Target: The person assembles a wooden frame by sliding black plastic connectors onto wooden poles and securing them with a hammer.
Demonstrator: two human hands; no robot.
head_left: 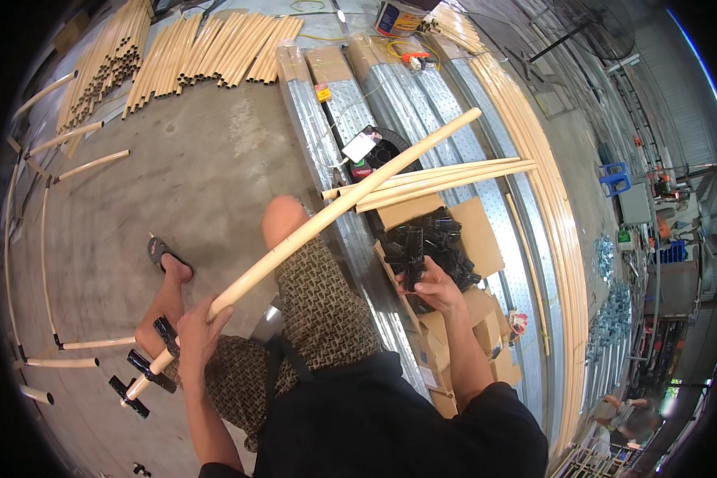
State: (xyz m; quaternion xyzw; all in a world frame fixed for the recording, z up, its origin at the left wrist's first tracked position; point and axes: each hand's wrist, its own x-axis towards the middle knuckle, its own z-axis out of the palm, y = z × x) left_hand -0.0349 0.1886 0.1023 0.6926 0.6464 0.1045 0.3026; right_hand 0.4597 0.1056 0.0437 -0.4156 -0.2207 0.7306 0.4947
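My left hand (197, 334) is closed round a long cream pipe (327, 213), which slants up to the right across my knees. Near the pipe's lower end, beside that hand, sit several black pipe joints (141, 365). In my right hand (436, 288), the fingers grip another black pipe joint (411, 253). It is held over an open cardboard box (480, 239) heaped with similar black joints. A few more cream pipes (446, 177) lie just beyond the box, partly behind the held pipe.
Long metal sections (299, 103) lie on my right, with a row of long cream pipes (554, 239) beyond. Shorter pipes (231, 48) are stacked at the far left. A jointed pipe frame (49, 263) lies left. A black round device (386, 147) rests on the metal.
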